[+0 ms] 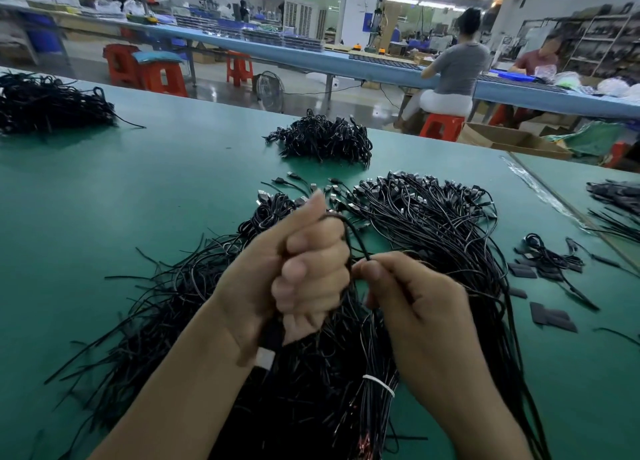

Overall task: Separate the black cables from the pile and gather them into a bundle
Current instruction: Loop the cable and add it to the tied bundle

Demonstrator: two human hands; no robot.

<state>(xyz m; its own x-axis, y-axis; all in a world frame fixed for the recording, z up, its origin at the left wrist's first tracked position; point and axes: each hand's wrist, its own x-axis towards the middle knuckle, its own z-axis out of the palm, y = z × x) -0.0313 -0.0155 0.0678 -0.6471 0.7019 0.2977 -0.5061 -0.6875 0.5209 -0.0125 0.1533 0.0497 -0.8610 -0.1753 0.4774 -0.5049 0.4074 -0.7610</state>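
Observation:
A large loose pile of black USB cables (426, 224) spreads over the green table (138, 189) in front of me. My left hand (298, 276) is raised above the pile, its fingers curled round a black cable (353, 234) that loops over the top of the fist; a silver USB plug (265, 359) hangs below the palm. My right hand (412, 307) pinches the other end of that looped cable just right of the fist. Below my hands lies a bunch of cables tied with a white band (379, 385).
A heap of coiled black cables (322, 137) sits further back, another (48, 103) at the far left. Small black strips (550, 317) and short cables lie at the right. More cables (613, 196) rest on the adjoining table. People sit at a blue bench behind.

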